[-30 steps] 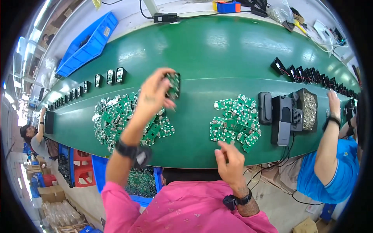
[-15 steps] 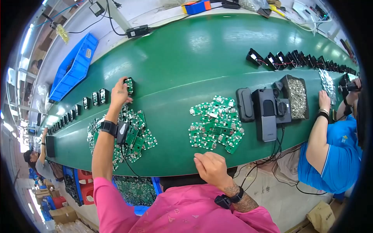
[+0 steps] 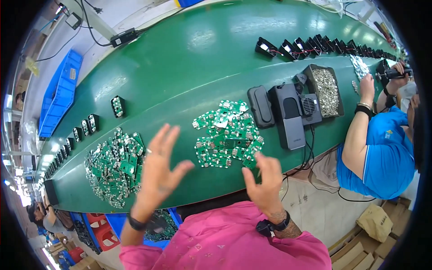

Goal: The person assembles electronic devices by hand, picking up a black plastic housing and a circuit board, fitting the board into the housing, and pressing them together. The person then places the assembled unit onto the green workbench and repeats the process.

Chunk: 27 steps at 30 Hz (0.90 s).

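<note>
My left hand (image 3: pixel 159 166) is above the near part of the table, between two piles, with its fingers spread and nothing in them. At the lower right corner of the right pile of green circuit boards (image 3: pixel 227 137), my right hand (image 3: pixel 266 182) has its thumb and fingers apart. No held thing shows in it; whether its fingertips touch a board I cannot tell. A larger pile of circuit boards (image 3: pixel 114 166) lies left of my left hand. Beyond it stands a black housing with a green board inside (image 3: pixel 118 106), and a row of similar housings (image 3: pixel 85 127) runs off leftward.
Right of the boards are a black case (image 3: pixel 261 106), a grey device (image 3: pixel 288 119) and a tray of small metal parts (image 3: pixel 327 90). Black housings with wires (image 3: pixel 299 48) line the far right. A blue bin (image 3: pixel 60 92) is far left. A person in blue (image 3: pixel 380 153) sits at right.
My left hand has let go of the black housing, which now stands on the table, and has come back toward me, opening. My right hand has opened and moved closer to the right pile. The view has shifted.
</note>
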Motion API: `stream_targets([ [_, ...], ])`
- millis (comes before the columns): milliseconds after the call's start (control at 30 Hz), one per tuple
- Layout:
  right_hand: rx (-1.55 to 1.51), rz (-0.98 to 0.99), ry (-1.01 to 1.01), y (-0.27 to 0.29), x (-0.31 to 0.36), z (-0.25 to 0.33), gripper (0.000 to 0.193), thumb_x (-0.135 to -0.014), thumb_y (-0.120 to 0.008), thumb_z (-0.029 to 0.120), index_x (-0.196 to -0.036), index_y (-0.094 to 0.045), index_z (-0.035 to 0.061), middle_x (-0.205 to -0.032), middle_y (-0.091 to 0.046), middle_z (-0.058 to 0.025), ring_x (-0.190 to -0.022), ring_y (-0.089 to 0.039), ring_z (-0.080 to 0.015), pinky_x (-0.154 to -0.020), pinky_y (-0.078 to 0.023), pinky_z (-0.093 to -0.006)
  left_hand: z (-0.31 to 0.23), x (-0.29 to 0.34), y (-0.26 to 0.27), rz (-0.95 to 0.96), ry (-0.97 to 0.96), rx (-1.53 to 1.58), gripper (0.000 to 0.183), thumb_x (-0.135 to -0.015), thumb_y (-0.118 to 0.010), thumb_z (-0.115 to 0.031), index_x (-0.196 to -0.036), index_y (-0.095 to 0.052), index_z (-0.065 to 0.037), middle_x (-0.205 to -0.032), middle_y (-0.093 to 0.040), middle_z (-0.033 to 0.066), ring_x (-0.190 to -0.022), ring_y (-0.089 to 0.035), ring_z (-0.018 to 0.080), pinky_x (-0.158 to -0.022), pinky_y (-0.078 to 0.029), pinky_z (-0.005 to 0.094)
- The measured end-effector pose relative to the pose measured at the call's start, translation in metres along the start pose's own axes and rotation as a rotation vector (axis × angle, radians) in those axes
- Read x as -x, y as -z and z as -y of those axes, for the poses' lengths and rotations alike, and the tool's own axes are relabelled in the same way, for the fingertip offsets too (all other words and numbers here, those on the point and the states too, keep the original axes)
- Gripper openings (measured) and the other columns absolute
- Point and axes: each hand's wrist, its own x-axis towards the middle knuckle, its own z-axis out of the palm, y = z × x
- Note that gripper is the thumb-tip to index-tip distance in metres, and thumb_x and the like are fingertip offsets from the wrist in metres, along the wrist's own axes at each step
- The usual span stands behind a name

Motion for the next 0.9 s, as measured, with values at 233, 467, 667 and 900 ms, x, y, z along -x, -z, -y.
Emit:
stream_targets([
  [233,0.073,0.239,-0.181,0.016,-0.03,-0.007,0.085,-0.072,-0.086,0.02,-0.143,-0.044,-0.0001,-0.136,-0.049,-0.0187,-0.118,-0.056,-0.0372,-0.093,-0.049,-0.0417,-0.022,-0.003,-0.081,0.065,0.101,-0.115,0.133,-0.058,-0.085,-0.06,-0.157,-0.016,-0.003,-0.162,-0.016,0.0233,-0.15,-0.01,0.0452,-0.118,-0.009,0.0627],
  [467,0.045,0.085,-0.105,-0.005,-0.022,-0.014,0.072,-0.072,-0.086,0.017,-0.134,-0.053,-0.0018,-0.125,-0.056,-0.0189,-0.103,-0.062,-0.0337,-0.083,-0.053,-0.0384,-0.022,-0.011,-0.1,-0.034,0.038,-0.162,0.134,-0.06,-0.075,-0.072,-0.157,-0.014,-0.002,-0.161,-0.016,0.0263,-0.149,-0.015,0.0463,-0.114,-0.011,0.0691],
  [667,-0.023,-0.036,-0.125,-0.021,-0.023,-0.012,0.07,-0.074,-0.085,0.015,-0.133,-0.052,-0.0034,-0.124,-0.056,-0.0187,-0.09,-0.062,-0.0266,-0.076,-0.053,-0.0347,-0.025,-0.018,-0.103,-0.088,0.051,-0.139,0.134,-0.06,-0.073,-0.077,-0.155,-0.02,0.001,-0.159,-0.02,0.0289,-0.148,-0.018,0.0446,-0.116,-0.012,0.065],
  [900,0.036,-0.074,-0.08,-0.014,-0.022,-0.012,0.07,-0.076,-0.083,0.023,-0.133,-0.053,-0.0029,-0.125,-0.056,-0.0216,-0.109,-0.06,-0.0377,-0.091,-0.051,-0.0419,-0.023,-0.021,-0.105,-0.079,-0.049,-0.168,0.132,-0.06,-0.073,-0.076,-0.154,-0.023,0.002,-0.158,-0.023,0.0288,-0.148,-0.019,0.0431,-0.117,-0.012,0.0621],
])
